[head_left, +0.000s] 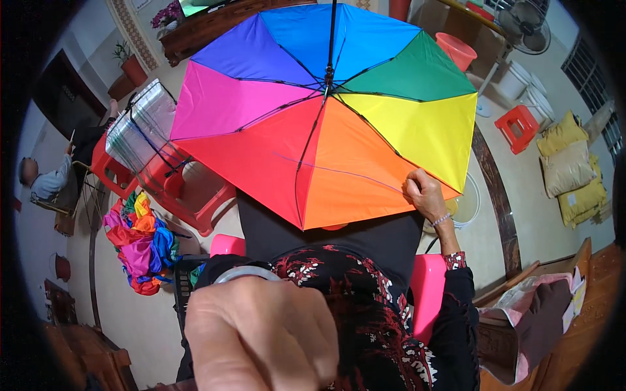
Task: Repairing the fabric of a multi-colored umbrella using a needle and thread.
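An opened umbrella (pixel 251 159) with rainbow-coloured panels lies over my lap, its inside facing me and its dark shaft pointing up and away. My right hand (pixel 425 194) is closed at the rim, pinching the edge of the orange panel near the yellow one. A thin purple thread (pixel 345 171) runs across the red and orange panels toward that hand. Close to the camera, my left hand (pixel 261 332) is raised with its fingers curled, a bangle on its wrist. Its fingertips are turned out of sight, so I cannot make out what it holds.
Colourful folded fabric (pixel 143 244) is heaped at the left. Beyond it, a plastic-wrapped bundle (pixel 140 124) rests on red stools (pixel 176 179). A person (pixel 55 179) sits far left. Right are a red stool (pixel 517 128), yellow sacks (pixel 577 173) and a fan (pixel 523 29).
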Action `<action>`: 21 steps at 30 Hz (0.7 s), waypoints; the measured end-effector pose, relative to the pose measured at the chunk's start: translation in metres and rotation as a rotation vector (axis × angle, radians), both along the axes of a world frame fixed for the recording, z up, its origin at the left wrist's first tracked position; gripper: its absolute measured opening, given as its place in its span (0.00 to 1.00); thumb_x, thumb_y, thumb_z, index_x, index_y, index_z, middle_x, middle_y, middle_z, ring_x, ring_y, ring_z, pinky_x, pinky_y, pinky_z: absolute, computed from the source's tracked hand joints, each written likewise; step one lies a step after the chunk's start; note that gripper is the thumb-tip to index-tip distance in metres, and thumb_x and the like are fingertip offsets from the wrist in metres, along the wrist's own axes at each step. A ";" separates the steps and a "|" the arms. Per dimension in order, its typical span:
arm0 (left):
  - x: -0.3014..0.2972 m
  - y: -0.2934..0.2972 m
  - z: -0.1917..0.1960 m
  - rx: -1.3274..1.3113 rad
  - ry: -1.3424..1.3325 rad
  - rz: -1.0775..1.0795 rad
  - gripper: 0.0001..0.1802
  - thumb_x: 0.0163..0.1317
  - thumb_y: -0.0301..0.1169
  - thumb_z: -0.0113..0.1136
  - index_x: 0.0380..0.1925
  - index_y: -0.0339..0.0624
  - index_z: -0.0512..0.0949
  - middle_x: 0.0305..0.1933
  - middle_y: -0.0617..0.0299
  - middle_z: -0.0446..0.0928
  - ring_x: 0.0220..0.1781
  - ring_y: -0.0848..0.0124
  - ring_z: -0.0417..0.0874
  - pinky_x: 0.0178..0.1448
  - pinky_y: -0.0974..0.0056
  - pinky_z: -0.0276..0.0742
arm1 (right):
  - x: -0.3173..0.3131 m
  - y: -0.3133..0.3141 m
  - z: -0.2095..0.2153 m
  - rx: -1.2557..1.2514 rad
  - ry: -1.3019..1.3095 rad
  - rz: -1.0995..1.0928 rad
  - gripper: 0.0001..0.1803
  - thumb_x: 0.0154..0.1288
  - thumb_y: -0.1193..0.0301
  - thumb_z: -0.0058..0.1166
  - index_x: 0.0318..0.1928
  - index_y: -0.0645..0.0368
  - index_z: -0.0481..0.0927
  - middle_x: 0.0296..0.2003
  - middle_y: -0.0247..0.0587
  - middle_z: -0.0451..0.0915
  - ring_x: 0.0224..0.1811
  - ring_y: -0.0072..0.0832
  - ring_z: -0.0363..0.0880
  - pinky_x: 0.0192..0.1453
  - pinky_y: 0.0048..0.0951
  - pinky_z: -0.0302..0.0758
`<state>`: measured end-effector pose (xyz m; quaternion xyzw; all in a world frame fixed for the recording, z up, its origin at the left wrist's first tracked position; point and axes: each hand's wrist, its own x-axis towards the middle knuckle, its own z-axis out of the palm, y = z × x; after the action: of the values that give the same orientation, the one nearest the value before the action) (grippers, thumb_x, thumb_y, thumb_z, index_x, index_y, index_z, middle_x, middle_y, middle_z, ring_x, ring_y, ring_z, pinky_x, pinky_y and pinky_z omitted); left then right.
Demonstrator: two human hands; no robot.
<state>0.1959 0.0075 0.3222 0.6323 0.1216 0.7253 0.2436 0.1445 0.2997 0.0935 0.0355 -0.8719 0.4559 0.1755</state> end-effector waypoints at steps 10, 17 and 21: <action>-0.149 0.011 -0.076 -1.093 0.331 1.146 0.13 0.59 0.32 0.43 0.33 0.35 0.75 0.19 0.61 0.74 0.17 0.74 0.73 0.24 0.70 0.69 | -0.001 0.003 0.002 -0.071 -0.056 0.005 0.03 0.58 0.80 0.40 0.27 0.65 0.65 0.16 0.33 0.66 0.16 0.16 0.63 0.18 0.17 0.63; -0.238 -0.012 -0.250 -1.828 0.711 1.494 0.15 0.45 0.34 0.54 0.28 0.32 0.77 0.29 0.40 0.74 0.37 0.50 0.77 0.41 0.54 0.73 | -0.007 0.000 -0.004 -0.065 -0.088 0.033 0.04 0.58 0.79 0.40 0.26 0.65 0.66 0.16 0.33 0.66 0.16 0.15 0.63 0.18 0.18 0.62; -0.228 0.018 -0.275 -1.843 0.474 1.368 0.16 0.43 0.35 0.56 0.26 0.32 0.77 0.32 0.40 0.74 0.38 0.50 0.77 0.42 0.55 0.73 | 0.000 0.003 -0.011 0.029 -0.094 0.016 0.04 0.58 0.79 0.40 0.26 0.65 0.65 0.16 0.34 0.67 0.16 0.15 0.64 0.18 0.18 0.62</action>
<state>-0.0317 0.0253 0.0475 0.1391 0.9583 0.2068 0.1401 0.1443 0.3029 0.0821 0.0234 -0.8854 0.4456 0.1302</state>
